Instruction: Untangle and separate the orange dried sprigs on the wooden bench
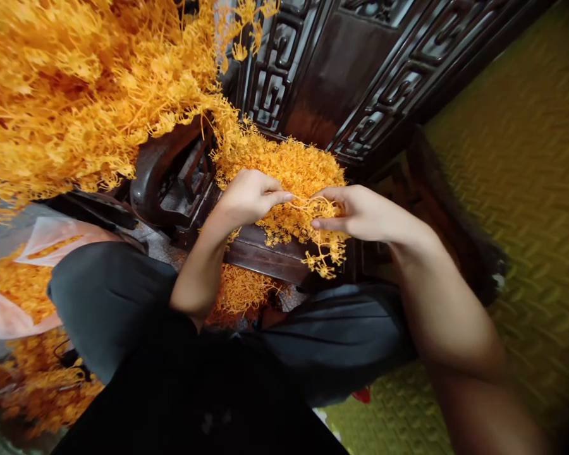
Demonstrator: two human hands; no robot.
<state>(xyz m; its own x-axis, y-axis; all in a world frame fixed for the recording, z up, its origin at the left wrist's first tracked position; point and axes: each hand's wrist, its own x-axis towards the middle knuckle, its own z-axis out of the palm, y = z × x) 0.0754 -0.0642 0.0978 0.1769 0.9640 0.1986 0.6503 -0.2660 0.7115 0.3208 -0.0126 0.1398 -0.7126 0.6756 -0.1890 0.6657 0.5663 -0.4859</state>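
Note:
An orange plastic flower sprig [326,254], with thin stems and small star-like tips, is between my hands. My left hand [251,197] pinches one end of its thin stem between thumb and forefinger. On the other side, my right hand [363,213] has its thumb and fingers around the sprig's strands, and the tips hang below. Just behind both hands is a heap of the same orange sprigs [289,165], lying on a dark wooden seat [265,253]. My fingers partly hide where the stems meet.
A much larger orange pile [76,95] rises at upper left beside a curved wooden armrest [154,170]. Loose orange stems [241,291] lie below the seat. A pinkish plastic bag [4,309] holds more at left. Carved wooden panels [332,69] stand behind; a yellow-green textured mat [526,189] is at right.

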